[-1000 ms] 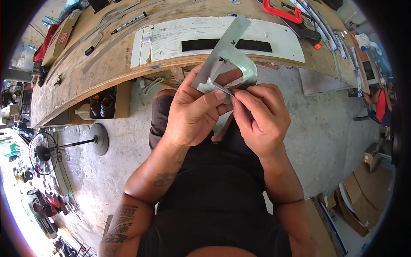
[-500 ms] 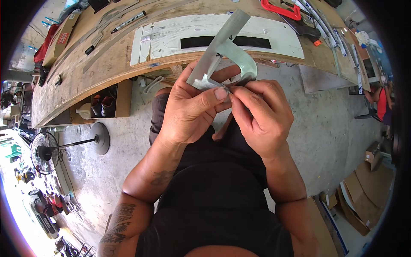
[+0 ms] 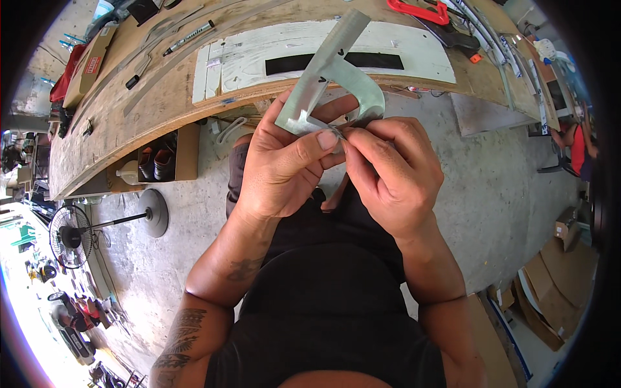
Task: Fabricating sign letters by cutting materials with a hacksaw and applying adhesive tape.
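My left hand point(image 3: 284, 161) is closed on a silvery flat metal piece point(image 3: 333, 52), its thumb pressed on the lower edge and its fingers behind. The piece has a straight bar tilted up to the right and a curved arm that bows out to the right; small dark marks show on it. My right hand point(image 3: 394, 174) is closed in a pinch beside the left thumb, at the lower end of the curved arm. What its fingertips hold is hidden. Both hands are above my lap, in front of the workbench point(image 3: 171, 107).
A white-painted board point(image 3: 246, 45) with a black strip point(image 3: 291, 64) lies along the bench's near edge. A marker point(image 3: 187, 37) and a red clamp point(image 3: 420, 10) rest farther back. Shoes point(image 3: 163, 165) sit in a box below. A fan point(image 3: 71, 236) stands left; cardboard point(image 3: 550, 284) lies right.
The metal piece has shifted slightly left and down in the picture, still in my left hand. My right hand keeps its pinch at nearly the same place. The bench view has moved slightly.
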